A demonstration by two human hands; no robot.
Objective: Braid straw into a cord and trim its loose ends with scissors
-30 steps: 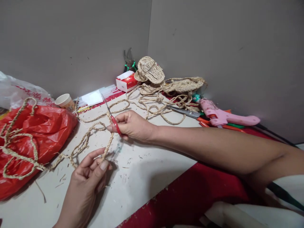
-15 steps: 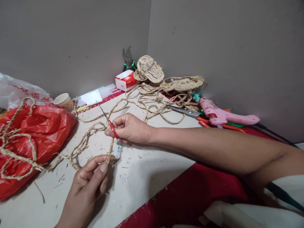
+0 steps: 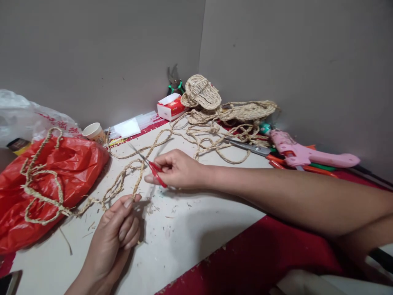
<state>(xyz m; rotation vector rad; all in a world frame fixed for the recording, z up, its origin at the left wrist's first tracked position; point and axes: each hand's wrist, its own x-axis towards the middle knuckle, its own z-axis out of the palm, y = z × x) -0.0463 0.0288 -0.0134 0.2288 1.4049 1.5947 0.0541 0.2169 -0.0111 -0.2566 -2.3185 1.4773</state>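
Observation:
Between thumb and fingers, my left hand [image 3: 118, 227] pinches a braided straw rope [image 3: 138, 180] above the white board. Closed around the red handles of small scissors [image 3: 157, 174] is my right hand [image 3: 176, 169]. The scissors' blades point up and left, lying across or beside the rope just above my left hand; whether they touch it I cannot tell. From there the rope runs back over the board toward a larger tangle. Another stretch of it loops over a red plastic bag [image 3: 89, 157] on the left.
At the back lie coiled straw rope [image 3: 251, 110], a red-and-white box [image 3: 172, 106] and green-handled pruners [image 3: 175, 82]. A paper cup [image 3: 93, 132] stands left of white sticks. On the right are a pink glue gun [image 3: 313, 155] and larger scissors [image 3: 250, 146]. Straw scraps litter the board.
The whole view has shifted, with things appearing further right. The scissors have tilted, and their blades now lie nearer the rope. My left hand still pinches the rope.

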